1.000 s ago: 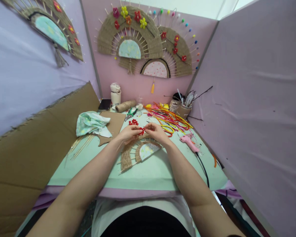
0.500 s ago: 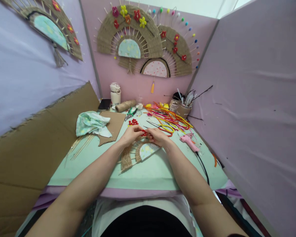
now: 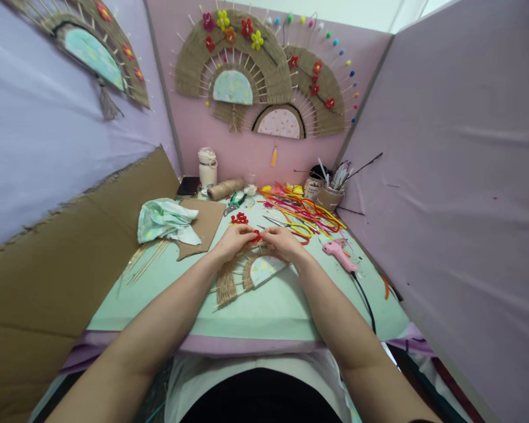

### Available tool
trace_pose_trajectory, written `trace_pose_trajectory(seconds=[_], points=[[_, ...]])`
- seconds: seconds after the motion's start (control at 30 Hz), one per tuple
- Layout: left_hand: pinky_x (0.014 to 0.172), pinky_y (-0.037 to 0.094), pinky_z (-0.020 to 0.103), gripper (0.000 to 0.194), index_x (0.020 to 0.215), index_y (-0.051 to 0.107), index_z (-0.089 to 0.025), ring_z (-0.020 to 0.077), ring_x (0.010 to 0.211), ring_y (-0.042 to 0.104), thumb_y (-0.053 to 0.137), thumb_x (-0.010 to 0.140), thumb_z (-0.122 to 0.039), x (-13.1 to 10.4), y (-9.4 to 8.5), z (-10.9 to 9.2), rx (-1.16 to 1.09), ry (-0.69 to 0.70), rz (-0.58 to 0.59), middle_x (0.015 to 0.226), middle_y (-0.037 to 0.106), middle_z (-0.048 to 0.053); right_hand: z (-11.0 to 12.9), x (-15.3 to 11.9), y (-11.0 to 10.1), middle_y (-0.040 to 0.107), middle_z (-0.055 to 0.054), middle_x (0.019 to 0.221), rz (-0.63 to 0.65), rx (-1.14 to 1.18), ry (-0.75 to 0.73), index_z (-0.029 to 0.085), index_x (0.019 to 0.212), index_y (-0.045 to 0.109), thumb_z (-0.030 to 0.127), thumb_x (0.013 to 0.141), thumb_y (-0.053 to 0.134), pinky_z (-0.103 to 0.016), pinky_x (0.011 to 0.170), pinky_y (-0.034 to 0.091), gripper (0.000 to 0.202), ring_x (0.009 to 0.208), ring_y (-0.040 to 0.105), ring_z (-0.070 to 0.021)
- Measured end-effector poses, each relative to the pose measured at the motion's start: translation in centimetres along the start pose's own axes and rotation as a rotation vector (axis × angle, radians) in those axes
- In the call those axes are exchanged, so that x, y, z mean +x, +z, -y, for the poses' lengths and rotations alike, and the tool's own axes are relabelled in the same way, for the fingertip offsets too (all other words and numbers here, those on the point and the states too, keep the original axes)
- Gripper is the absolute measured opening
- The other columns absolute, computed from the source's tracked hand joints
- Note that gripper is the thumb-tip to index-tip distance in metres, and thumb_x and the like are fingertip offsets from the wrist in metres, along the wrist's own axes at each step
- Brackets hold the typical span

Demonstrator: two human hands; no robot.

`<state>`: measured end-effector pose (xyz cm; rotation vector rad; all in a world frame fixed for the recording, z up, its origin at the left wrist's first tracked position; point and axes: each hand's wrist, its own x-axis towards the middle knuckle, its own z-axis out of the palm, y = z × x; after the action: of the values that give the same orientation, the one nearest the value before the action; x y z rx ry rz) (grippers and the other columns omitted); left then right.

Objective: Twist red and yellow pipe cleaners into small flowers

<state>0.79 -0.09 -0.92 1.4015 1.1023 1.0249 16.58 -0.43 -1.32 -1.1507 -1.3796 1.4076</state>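
Observation:
Between the fingertips of my left hand (image 3: 237,239) and my right hand (image 3: 282,241) is a small red pipe cleaner piece (image 3: 256,236), bent into loops. Both hands pinch it, and the fingers partly cover its shape. Just below them lies a twine-woven fan (image 3: 227,284) with thin sticks and a pale green patterned half-circle (image 3: 264,268) at its centre. My wrists and hands hide part of its upper edge. Past my left hand sits a small cluster of red looped pieces (image 3: 240,218) on the table.
Scissors (image 3: 286,223) and a pile of coloured pipe cleaners (image 3: 308,208) lie beyond my right hand. A pink glue gun (image 3: 340,256) with a black cord rests at right. Cardboard (image 3: 205,226), a patterned cloth (image 3: 167,220), green-handled pliers (image 3: 235,201) and a twine roll (image 3: 224,188) are at left.
The red piece shows more plainly between my fingertips, and my right fingers have shifted slightly. The whole view has moved a little; the things on the table stay where they were.

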Motion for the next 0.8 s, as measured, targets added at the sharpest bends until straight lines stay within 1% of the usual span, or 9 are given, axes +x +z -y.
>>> trace_pose_trajectory(seconds=[0.1,0.2,0.33,0.43,0.5,0.57,0.7,0.73,0.8], points=[[0.044,0.03,0.02,0.021,0.07,0.064,-0.012,0.0067,0.044,0.044,0.071,0.062,-0.03,0.3,-0.1,0.2,-0.093,-0.027,-0.016,0.053,0.057,-0.002,0.2,0.0,0.1,0.053,0.003,0.058,-0.046,-0.162,-0.155,0.014,0.07,0.059,0.032,0.069,0.06,-0.021,0.049,0.032,0.018,0.05,0.04,-0.0067],[0.044,0.034,0.018,0.017,0.069,0.063,-0.011,0.0064,0.047,0.047,0.073,0.061,-0.023,0.5,-0.4,0.0,-0.238,-0.079,-0.008,0.054,0.057,-0.001,0.1,0.3,-0.1,0.057,0.0,0.066,-0.084,-0.399,-0.399,0.015,0.074,0.06,0.029,0.075,0.055,-0.023,0.056,0.036,0.015,0.058,0.046,-0.0099],[0.047,0.04,0.016,0.01,0.067,0.06,-0.01,0.0061,0.05,0.052,0.069,0.064,-0.009,0.5,-1.3,-0.8,-0.482,-0.307,0.094,0.056,0.058,0.0,0.1,0.4,-0.2,0.056,-0.004,0.073,-0.094,-0.774,-0.849,0.017,0.074,0.059,0.022,0.083,0.049,-0.029,0.07,0.039,0.014,0.073,0.048,-0.0151],[0.047,0.044,0.016,0.008,0.067,0.058,-0.011,0.0059,0.05,0.052,0.064,0.068,-0.006,0.5,-1.9,-1.2,-0.583,-0.488,0.167,0.06,0.058,0.002,0.2,0.2,0.0,0.056,-0.007,0.077,-0.09,-0.934,-1.014,0.018,0.073,0.057,0.022,0.087,0.045,-0.032,0.075,0.039,0.018,0.08,0.046,-0.0178],[0.048,0.045,0.017,0.008,0.068,0.057,-0.012,0.0061,0.05,0.053,0.064,0.069,-0.007,0.5,-2.0,-1.1,-0.576,-0.478,0.171,0.06,0.058,0.002,0.2,0.0,0.1,0.057,-0.007,0.079,-0.103,-0.924,-1.009,0.018,0.075,0.057,0.021,0.087,0.045,-0.032,0.077,0.039,0.017,0.082,0.047,-0.0182],[0.05,0.045,0.018,0.009,0.07,0.059,-0.012,0.0068,0.052,0.054,0.067,0.067,-0.01,0.6,-1.7,-0.8,-0.499,-0.321,0.109,0.061,0.059,0.001,0.2,0.1,0.1,0.057,-0.006,0.081,-0.129,-0.817,-0.922,0.019,0.078,0.058,0.022,0.085,0.048,-0.032,0.076,0.04,0.012,0.081,0.048,-0.0175],[0.062,0.046,0.024,0.014,0.074,0.063,-0.013,0.0112,0.061,0.058,0.068,0.067,-0.024,0.7,-0.7,-0.1,-0.127,0.214,-0.153,0.066,0.063,0.002,0.2,0.6,-0.3,0.056,-0.001,0.074,-0.198,-0.395,-0.499,0.018,0.083,0.059,0.026,0.075,0.055,-0.026,0.062,0.039,0.011,0.065,0.048,-0.0127],[0.065,0.047,0.025,0.015,0.075,0.064,-0.013,0.0125,0.064,0.059,0.066,0.069,-0.027,0.6,-0.5,0.0,-0.044,0.312,-0.185,0.068,0.064,0.002,0.2,0.7,-0.4,0.055,0.0,0.071,-0.192,-0.272,-0.384,0.018,0.082,0.059,0.027,0.074,0.055,-0.025,0.057,0.037,0.013,0.06,0.046,-0.0112],[0.07,0.047,0.027,0.017,0.078,0.065,-0.014,0.0142,0.069,0.06,0.061,0.073,-0.03,0.5,-0.2,0.1,0.081,0.421,-0.193,0.072,0.066,0.003,0.2,0.9,-0.5,0.052,0.001,0.065,-0.136,-0.053,-0.202,0.016,0.075,0.059,0.031,0.072,0.055,-0.022,0.05,0.032,0.015,0.053,0.041,-0.0087]])
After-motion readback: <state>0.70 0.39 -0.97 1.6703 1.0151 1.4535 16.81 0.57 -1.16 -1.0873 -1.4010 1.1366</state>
